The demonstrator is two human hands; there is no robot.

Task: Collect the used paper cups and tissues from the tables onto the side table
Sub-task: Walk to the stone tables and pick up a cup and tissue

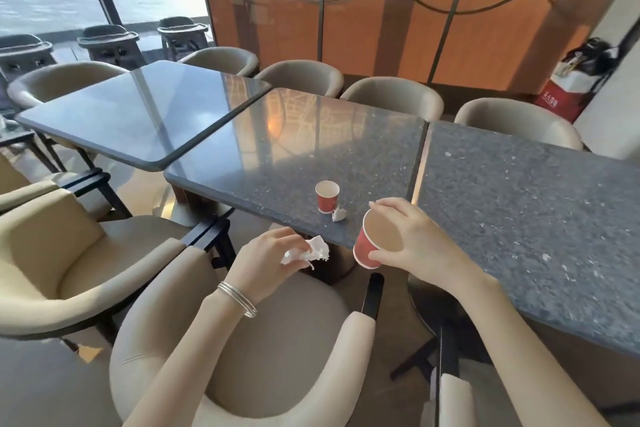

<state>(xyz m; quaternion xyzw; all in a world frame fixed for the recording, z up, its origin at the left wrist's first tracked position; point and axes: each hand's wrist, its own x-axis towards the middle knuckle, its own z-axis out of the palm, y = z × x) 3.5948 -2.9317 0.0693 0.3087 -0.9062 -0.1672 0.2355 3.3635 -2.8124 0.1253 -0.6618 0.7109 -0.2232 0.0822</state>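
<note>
My right hand grips a red paper cup, tilted with its mouth toward me, just off the near edge of the middle table. A crumpled white tissue is bunched in my left hand, held over a chair seat below the table edge. A second red paper cup stands upright on the middle table near its front edge. A small crumpled tissue lies against that cup's right side. Both hands are a little in front of this cup.
Three dark speckled tables stand in a row: left table, middle, right table. Beige armchairs surround them, one directly under my arms. A red bag sits on the floor at far right by an orange panel wall.
</note>
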